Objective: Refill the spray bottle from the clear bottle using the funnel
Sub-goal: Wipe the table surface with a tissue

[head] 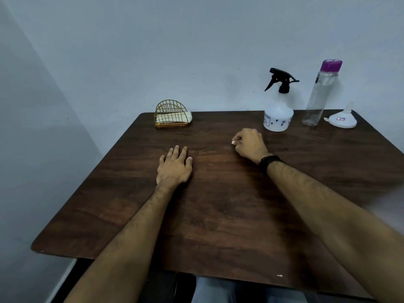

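Bare pale walls close in behind the table point(131, 215), and all three task things stand along its far right edge: the sprayer point(278, 119), just right of it the clear bottle point(317, 99) with its purple cap on, then the funnel point(343, 120) mouth-down near the corner. Left hand point(173, 167) lies flat with fingers straight; right hand point(250, 145) is curled, holding nothing I can make out, near the sprayer. Nothing is opened yet, so I'd draw the sprayer to the broad middle first, steady its base and unscrew the trigger head there, away from the edge. A napkin rack point(172, 114) sits well left.
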The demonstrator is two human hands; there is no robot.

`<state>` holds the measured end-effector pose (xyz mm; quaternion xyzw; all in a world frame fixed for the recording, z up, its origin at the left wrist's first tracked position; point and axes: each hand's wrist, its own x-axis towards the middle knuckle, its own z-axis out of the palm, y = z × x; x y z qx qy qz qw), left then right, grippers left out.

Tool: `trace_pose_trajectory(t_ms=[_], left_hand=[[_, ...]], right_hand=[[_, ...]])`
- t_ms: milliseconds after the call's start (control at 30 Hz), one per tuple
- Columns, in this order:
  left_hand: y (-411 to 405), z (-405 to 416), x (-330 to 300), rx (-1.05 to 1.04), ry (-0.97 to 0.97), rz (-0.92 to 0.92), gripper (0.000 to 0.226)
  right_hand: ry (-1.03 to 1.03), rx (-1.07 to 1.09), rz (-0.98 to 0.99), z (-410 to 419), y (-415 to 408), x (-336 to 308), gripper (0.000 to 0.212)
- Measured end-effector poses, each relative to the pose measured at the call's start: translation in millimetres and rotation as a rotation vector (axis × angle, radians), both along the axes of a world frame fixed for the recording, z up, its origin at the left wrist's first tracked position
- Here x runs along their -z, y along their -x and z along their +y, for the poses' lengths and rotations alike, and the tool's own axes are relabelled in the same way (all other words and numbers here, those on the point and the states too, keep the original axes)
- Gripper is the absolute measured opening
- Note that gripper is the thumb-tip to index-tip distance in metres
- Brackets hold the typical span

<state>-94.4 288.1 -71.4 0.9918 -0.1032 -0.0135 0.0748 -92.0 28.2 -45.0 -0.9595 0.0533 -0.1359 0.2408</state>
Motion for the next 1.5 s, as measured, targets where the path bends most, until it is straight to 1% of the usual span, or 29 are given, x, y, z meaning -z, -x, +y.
trace_pose_trajectory(t_ms=[133, 267, 300, 333, 367, 433, 467, 500, 533, 600, 633, 700, 833, 1033, 1067, 1200, 1300, 1333, 1400, 1467, 1500], left_hand=[[3, -2, -1, -0.015, -0.016, 0.032, 0.066], [12, -6, -2, -0.037, -0.021, 0.045, 0.073], [16, -9, -2, -0.043, -0.021, 0.046, 0.075], [20, -12, -2, -0.053, -0.019, 0.050, 0.077], [24, -15, -2, -0.064, -0.018, 0.057, 0.079], [34, -21, -3, -0.075, -0.016, 0.065, 0.081], [38, -25, -3, -0.068, -0.014, 0.067, 0.082], [42, -28, -3, -0.056, -0.013, 0.067, 0.082], [46, -31, -2, -0.040, -0.013, 0.064, 0.082], [54, -38, -2, -0.008, -0.002, 0.057, 0.081], [58, -41, -2, 0.002, 0.006, 0.058, 0.081], [64, -47, -3, 0.011, 0.022, 0.068, 0.082], [82, -69, -7, 0.084, 0.073, 0.089, 0.082], [125, -139, -8, 0.232, 0.118, 0.067, 0.079], [143, -164, -9, 0.290, 0.119, 0.073, 0.079], [180, -213, -10, 0.447, 0.167, 0.047, 0.079], [230, -262, -9, 0.646, 0.185, 0.067, 0.076], [248, -275, -9, 0.699, 0.198, 0.044, 0.074], [288, -299, -8, 0.798, 0.241, -0.085, 0.069], [332, -318, -4, 0.898, 0.371, -0.249, 0.059], [352, -324, 1, 0.962, 0.454, -0.336, 0.052]], right_hand=[[0.044, -0.066, -0.003, 3, 26, 2, 0.015], [0.058, -0.198, 0.017, 15, 61, 1, 0.013], [0.047, -0.227, 0.040, 16, 70, -1, 0.011], [-0.006, -0.262, 0.084, 15, 76, -4, 0.009], [-0.144, -0.307, 0.164, 12, 81, -7, 0.008], [-0.600, -0.406, 0.410, 6, 92, -16, 0.010], [-0.838, -0.424, 0.497, 3, 99, -19, 0.013], [-1.033, -0.420, 0.514, 1, 104, -21, 0.017], [-1.197, -0.405, 0.480, 0, 108, -21, 0.019], [-1.435, -0.377, 0.365, -2, 115, -19, 0.022], [-1.513, -0.360, 0.319, -4, 119, -19, 0.023], [-1.605, -0.336, 0.265, -8, 127, -19, 0.027], [-1.694, -0.260, 0.170, -29, 151, -16, 0.030], [-1.771, -0.134, 0.050, -72, 202, -18, 0.022], [-1.757, -0.120, -0.003, -89, 223, -19, 0.019], [-1.549, -0.148, -0.038, -117, 261, -27, 0.020], [-1.509, -0.125, -0.107, -159, 317, -27, 0.022], [-1.516, -0.116, -0.132, -172, 335, -26, 0.024], [-1.538, -0.088, -0.175, -196, 375, -22, 0.027], [-1.537, -0.045, -0.188, -218, 414, -14, 0.030], [-1.536, -0.026, -0.186, -228, 433, -8, 0.035]])
